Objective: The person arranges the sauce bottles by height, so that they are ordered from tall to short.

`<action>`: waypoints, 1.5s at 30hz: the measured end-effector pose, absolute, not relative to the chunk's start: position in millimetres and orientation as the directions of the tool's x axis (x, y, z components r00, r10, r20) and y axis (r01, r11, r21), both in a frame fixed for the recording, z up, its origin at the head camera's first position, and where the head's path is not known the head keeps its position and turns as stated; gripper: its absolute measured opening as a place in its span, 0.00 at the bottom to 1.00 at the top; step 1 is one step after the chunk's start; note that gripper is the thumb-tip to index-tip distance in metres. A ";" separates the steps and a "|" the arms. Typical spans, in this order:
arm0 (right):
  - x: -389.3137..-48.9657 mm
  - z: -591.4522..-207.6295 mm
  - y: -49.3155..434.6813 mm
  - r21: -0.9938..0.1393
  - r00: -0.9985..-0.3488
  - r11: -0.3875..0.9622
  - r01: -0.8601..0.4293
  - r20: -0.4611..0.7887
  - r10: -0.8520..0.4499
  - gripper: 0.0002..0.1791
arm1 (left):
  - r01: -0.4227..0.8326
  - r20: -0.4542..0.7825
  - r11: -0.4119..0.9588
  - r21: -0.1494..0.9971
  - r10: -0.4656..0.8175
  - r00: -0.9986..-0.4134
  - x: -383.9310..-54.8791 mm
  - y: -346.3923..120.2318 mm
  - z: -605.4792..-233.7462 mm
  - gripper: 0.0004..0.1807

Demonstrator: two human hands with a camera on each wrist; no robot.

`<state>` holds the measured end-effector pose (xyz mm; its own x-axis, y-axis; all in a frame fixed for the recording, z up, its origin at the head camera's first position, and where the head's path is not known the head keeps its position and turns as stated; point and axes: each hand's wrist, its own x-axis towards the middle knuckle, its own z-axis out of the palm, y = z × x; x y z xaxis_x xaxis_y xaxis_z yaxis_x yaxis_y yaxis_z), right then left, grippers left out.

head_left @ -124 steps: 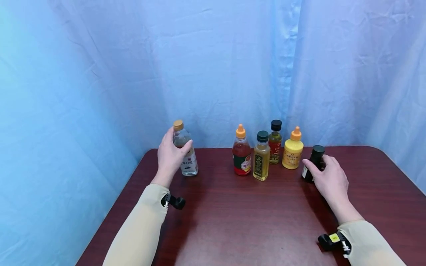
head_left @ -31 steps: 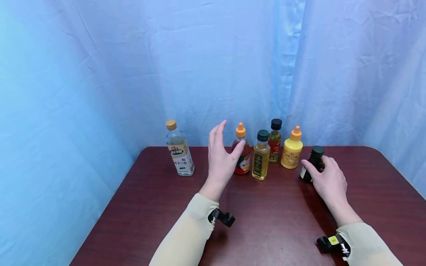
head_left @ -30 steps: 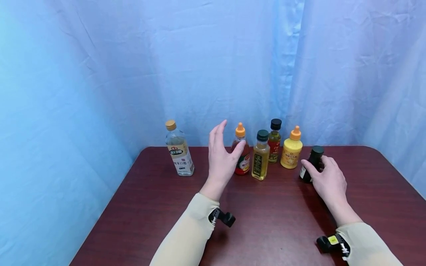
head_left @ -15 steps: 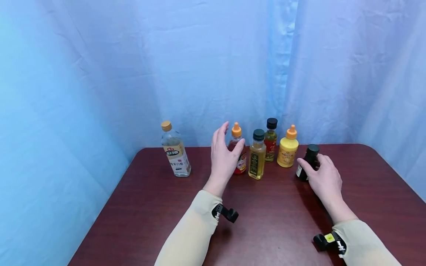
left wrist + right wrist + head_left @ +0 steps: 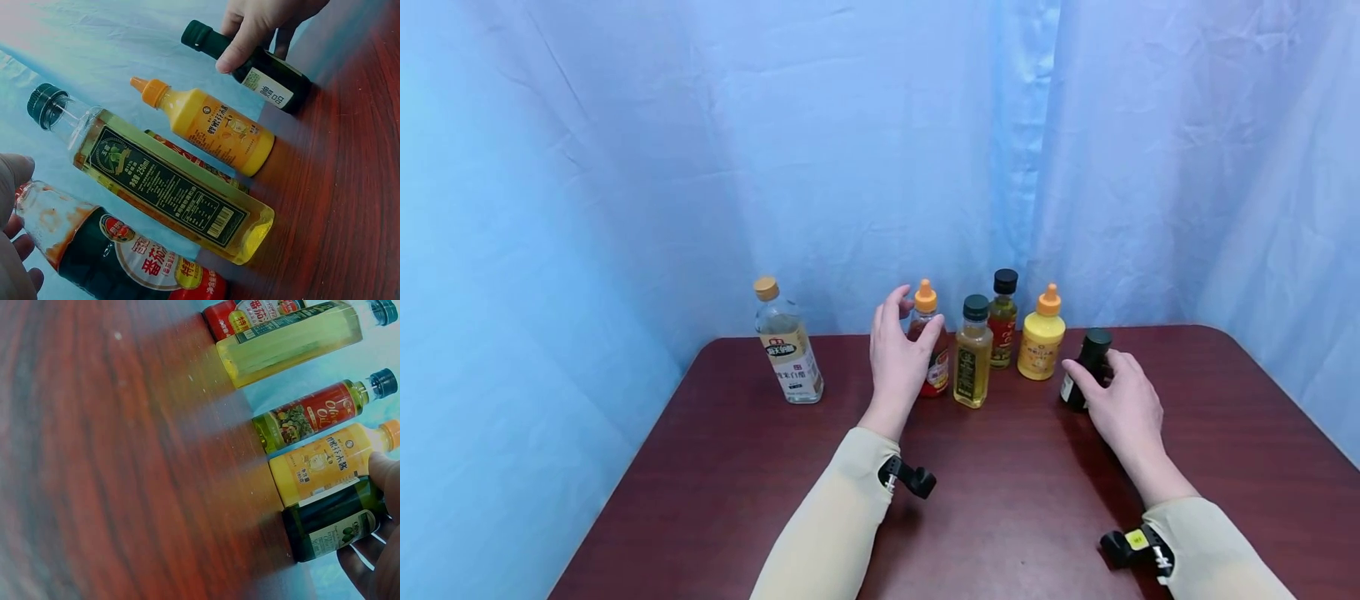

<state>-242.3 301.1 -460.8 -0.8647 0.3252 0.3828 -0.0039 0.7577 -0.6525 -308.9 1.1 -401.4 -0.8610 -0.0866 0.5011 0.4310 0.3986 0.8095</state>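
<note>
My left hand (image 5: pixel 898 357) curves about the upper part of a ketchup bottle (image 5: pixel 937 375), with its thumb in front and its fingers by the orange nozzle cap. In the left wrist view that thumb (image 5: pixel 15 174) lies near the bottle's top, and the cap is hidden. At the right, my right hand (image 5: pixel 1126 404) grips a small dark green bottle (image 5: pixel 1077 387) standing on the table. The right wrist view shows an olive picture on this bottle's label (image 5: pixel 342 534). A white vinegar bottle (image 5: pixel 795 368) with a tan cap stands at the left, apart from both hands.
Between the hands stand a square oil bottle (image 5: pixel 972 367), a red-labelled olive oil bottle (image 5: pixel 1002 331) behind it, and a yellow squeeze bottle (image 5: pixel 1041 346). All are near the back edge of the dark red table (image 5: pixel 1000 500). A light blue curtain (image 5: pixel 865 167) hangs behind.
My left hand has left the vinegar bottle and moved right to the ketchup bottle, where its fingers have curled in. My right hand has kept its hold. The view has shifted slightly.
</note>
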 end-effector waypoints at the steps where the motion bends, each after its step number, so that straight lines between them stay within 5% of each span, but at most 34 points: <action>1: -242.2 -460.9 301.1 -0.651 -0.864 0.759 -0.002 0.383 0.327 0.33 | 0.427 0.499 0.397 0.813 -0.095 -0.861 -309.7 1.8 -401.5 0.36; 11: -242.5 -459.0 300.2 -0.648 -0.859 0.762 0.001 0.389 0.332 0.32 | 0.391 0.489 0.431 0.813 -0.140 -0.861 -317.7 5.7 -404.3 0.25; 45: -242.0 -459.3 300.2 -0.655 -0.863 0.756 -0.003 0.383 0.329 0.32 | 0.367 0.471 0.502 0.783 -0.095 -0.877 -317.2 2.2 -406.6 0.30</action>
